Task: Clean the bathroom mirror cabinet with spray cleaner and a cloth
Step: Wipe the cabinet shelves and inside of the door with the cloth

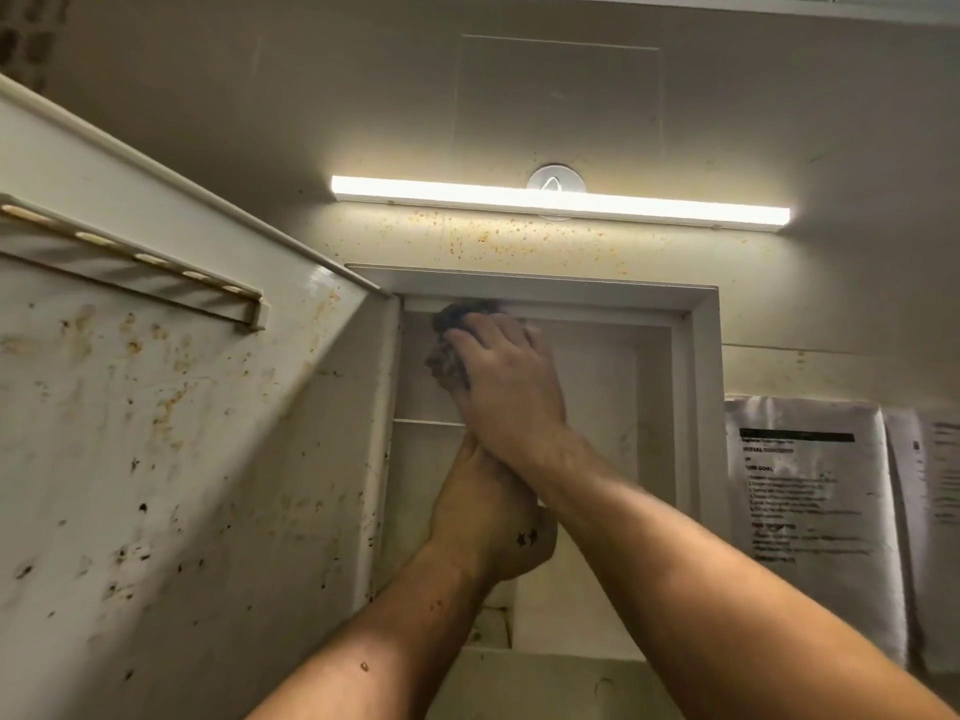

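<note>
Pressing a dark cloth into the top left corner of the cabinet, my right grip lies flat-fingered; my left grip, lower, I cannot tell.

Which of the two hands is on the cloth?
The right hand, the upper one, presses the dark cloth into the top left corner of the cabinet. The left hand is lower, beneath the right wrist, with no cloth visible.

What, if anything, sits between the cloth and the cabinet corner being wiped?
Nothing visible. The right hand presses the cloth straight against the upper left inner corner of the cabinet; the door stands open off to the left.
</note>
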